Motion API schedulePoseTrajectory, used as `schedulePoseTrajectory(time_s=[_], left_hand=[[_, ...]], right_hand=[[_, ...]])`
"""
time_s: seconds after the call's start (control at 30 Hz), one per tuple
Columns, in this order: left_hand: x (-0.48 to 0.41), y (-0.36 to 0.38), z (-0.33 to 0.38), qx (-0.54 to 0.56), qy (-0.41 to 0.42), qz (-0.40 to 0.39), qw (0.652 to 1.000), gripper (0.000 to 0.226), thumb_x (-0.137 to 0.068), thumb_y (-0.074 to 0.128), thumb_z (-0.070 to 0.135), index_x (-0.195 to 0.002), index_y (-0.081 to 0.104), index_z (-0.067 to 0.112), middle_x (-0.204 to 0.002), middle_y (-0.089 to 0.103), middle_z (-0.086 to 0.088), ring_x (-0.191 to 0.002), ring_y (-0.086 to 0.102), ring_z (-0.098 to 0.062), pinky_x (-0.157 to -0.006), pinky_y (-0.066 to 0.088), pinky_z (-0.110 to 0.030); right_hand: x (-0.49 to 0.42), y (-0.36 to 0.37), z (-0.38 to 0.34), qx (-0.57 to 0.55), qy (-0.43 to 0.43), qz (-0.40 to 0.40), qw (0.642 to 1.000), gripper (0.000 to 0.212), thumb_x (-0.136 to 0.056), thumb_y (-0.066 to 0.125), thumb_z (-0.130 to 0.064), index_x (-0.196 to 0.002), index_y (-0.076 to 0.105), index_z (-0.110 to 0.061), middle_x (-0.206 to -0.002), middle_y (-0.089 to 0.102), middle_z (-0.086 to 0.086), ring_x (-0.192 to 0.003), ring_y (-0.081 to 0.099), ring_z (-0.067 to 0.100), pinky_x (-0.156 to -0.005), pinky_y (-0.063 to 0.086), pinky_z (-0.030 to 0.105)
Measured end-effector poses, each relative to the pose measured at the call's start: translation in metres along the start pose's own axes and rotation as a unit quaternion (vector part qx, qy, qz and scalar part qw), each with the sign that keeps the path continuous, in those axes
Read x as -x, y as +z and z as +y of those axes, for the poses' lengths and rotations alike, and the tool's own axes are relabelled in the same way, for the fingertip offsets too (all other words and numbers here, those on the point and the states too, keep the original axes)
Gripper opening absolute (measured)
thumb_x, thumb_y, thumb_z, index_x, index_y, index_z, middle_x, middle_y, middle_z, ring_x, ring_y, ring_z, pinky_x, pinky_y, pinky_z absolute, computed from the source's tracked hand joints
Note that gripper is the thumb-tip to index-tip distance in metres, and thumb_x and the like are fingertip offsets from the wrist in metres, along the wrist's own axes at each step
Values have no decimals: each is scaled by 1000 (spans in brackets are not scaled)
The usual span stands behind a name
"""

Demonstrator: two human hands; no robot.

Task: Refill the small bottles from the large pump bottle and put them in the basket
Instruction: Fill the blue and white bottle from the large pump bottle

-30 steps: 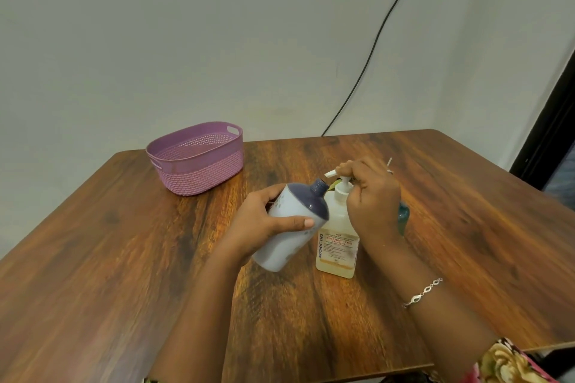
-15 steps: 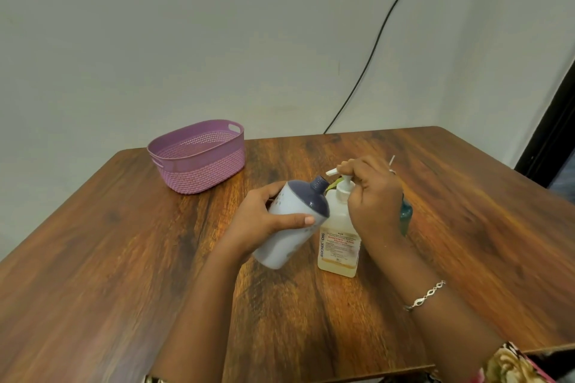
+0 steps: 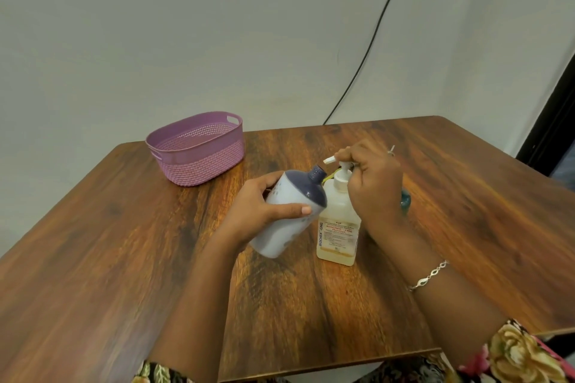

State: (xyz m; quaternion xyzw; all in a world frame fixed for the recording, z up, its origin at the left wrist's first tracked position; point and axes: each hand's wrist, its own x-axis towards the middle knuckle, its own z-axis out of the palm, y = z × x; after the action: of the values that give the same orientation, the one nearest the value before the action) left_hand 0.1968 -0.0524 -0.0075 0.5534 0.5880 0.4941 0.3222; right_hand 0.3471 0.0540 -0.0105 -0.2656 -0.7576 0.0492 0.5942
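Note:
My left hand (image 3: 259, 208) grips a white bottle with a dark blue shoulder (image 3: 289, 214), tilted so its open neck points up to the right, just under the pump spout. The large pump bottle (image 3: 337, 227), pale yellow with a label, stands upright on the table. My right hand (image 3: 373, 186) curls over its white pump head, fingers around the nozzle. A teal bottle (image 3: 405, 200) peeks out behind my right hand, mostly hidden. The purple basket (image 3: 199, 151) sits at the back left, with nothing visible inside.
The wooden table (image 3: 124, 258) reaches to the wall; its front edge is near my body. A black cable (image 3: 367, 50) runs down the wall behind the table. A dark door frame (image 3: 553, 121) is at the far right.
Both hands and both bottles keep the same pose. Only the camera view shifted slightly.

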Motion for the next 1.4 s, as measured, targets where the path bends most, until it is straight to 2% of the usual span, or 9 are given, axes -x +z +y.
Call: schedulePoseTrajectory(time_s=[0.1,0.27,0.57,0.7,0.83,0.93,1.03,1.13,1.4], left_hand=[[1,-1,-1,-6,0,-2,1000,48,-57,78,31,-103,63,32,-94,69,7,-81,65,-5,-64,52,-17],[1,-4,-1,-4,-2,1,1000,48,-61,82,22,-106,64,24,-95,69,4,-79,64,-3,-63,51,-15],[4,-4,-6,-11,-10,3,1000,62,-48,82,41,-106,64,27,-97,69,6,-85,65,-8,-69,55,-23],[4,-3,-5,-10,-10,0,1000,57,-53,79,35,-107,64,27,-98,69,5,-85,65,-8,-68,54,-21],[2,-2,-3,2,-6,2,1000,52,-55,78,31,-105,65,25,-96,70,3,-82,66,-9,-65,54,-20],[2,0,-3,-4,-5,-8,1000,56,-50,80,38,-103,65,29,-95,70,5,-83,66,-9,-67,54,-21],[3,1,-3,12,-11,-10,1000,51,-53,79,33,-102,64,30,-92,70,8,-80,66,-7,-63,52,-18],[4,0,-4,7,-9,-10,1000,60,-48,80,40,-104,64,27,-95,70,5,-82,66,-9,-64,53,-19],[2,-1,-5,-1,0,-7,1000,60,-49,78,43,-105,65,25,-95,70,3,-83,66,-11,-66,55,-21]], right_hand=[[-5,0,-3,3,10,5,1000,38,-76,33,-13,-71,68,1,-70,63,11,-64,57,24,-54,47,35],[11,8,-5,73,-20,11,997,21,-66,47,15,-64,60,-1,-65,57,9,-60,53,25,-45,40,30],[1,5,-1,43,-19,4,999,33,-76,34,-6,-71,66,1,-70,62,12,-62,57,27,-50,46,34],[2,3,-5,50,-23,12,998,30,-75,36,-3,-70,65,0,-70,61,11,-62,56,27,-50,46,34],[11,8,-7,82,-34,10,996,18,-65,49,15,-62,58,0,-64,56,10,-58,51,26,-47,37,27],[12,9,0,73,-27,9,997,20,-70,43,9,-64,60,0,-66,58,10,-60,52,26,-47,39,28],[11,6,1,46,-22,13,999,30,-74,35,-2,-70,65,1,-70,61,11,-63,56,26,-50,42,28],[5,3,-1,17,-10,9,1000,34,-76,34,-7,-72,66,2,-71,62,12,-66,58,28,-52,49,36],[6,7,-1,41,-18,29,999,30,-76,36,-2,-69,65,0,-69,60,10,-62,56,27,-47,47,35]])
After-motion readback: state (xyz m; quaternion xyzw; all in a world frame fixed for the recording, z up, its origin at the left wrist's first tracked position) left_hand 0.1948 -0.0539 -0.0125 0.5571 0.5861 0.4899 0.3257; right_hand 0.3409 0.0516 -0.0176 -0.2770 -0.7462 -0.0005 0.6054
